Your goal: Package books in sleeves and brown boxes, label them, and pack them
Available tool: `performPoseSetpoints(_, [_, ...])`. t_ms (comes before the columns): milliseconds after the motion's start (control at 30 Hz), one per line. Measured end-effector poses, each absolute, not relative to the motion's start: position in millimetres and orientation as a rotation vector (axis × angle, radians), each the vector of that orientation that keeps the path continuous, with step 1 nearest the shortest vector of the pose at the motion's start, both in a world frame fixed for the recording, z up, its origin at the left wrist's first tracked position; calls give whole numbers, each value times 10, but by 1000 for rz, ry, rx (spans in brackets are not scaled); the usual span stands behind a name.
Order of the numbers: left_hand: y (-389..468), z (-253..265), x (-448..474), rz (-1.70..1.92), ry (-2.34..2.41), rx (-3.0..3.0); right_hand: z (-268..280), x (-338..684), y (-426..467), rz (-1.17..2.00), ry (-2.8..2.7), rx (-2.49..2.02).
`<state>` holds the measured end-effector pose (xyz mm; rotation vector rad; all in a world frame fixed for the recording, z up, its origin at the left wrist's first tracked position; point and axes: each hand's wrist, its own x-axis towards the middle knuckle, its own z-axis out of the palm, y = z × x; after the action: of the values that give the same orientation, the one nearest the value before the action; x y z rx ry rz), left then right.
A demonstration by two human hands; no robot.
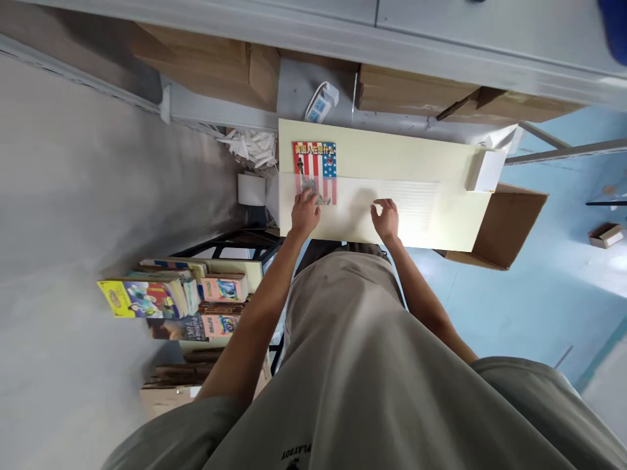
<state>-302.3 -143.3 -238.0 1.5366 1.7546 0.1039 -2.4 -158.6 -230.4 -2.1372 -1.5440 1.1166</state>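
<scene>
A book with a stars-and-stripes cover lies at the left end of a pale yellow tabletop. A long translucent plastic sheet covers the book's lower part and stretches right, where fine lines show on it. My left hand rests on the sheet over the book's lower edge, fingers apart. To its right, my right hand is above the sheet with fingers curved and a gap between thumb and forefinger. Nothing shows in that gap.
A white box stands at the table's right end, beside an open cardboard box. Behind the table are a power strip and cardboard boxes. Stacked books are at my left. White scraps lie by the table's left end.
</scene>
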Motion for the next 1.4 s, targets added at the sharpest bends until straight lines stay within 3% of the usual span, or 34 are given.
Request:
performPoseSetpoints(167, [-1319,-2398,-3260,58,1610,1633,-2448,-1023,-1250,1349,-1816,-1880])
performPoseSetpoints(300, [-1032,-2478,-3379,158,1708,1528,-2579,-1450,-1194,1352,-1933,-2014])
performPoseSetpoints(567, [-89,-2916,-3314,390,2047,1081,-2616,-1484,-1157,1389,-1907,-2155])
performPoseSetpoints(767, [229,-3142,-3487,260,1882,1138,-2608,-1492,-1166,1403,-1839,-2168])
performPoseSetpoints(900, [235,-3118,-3527,507,1783,1260,-2649,-1449,-1196,1433,-1805,-2162])
performPoseSetpoints(1033, [185,-2817,-3351,852,1631,1387,-2766,-1393,-1186,1447,-1855,-2090])
performPoseSetpoints(1200, [-40,-1958,-2956,1049,1571,1607,-2912,-1321,-1143,1573,-1865,-1963])
performPoseSetpoints(1400, [-493,-1280,-2449,1306,1479,1579,-3048,-413,-1315,1617,-1426,-1756])
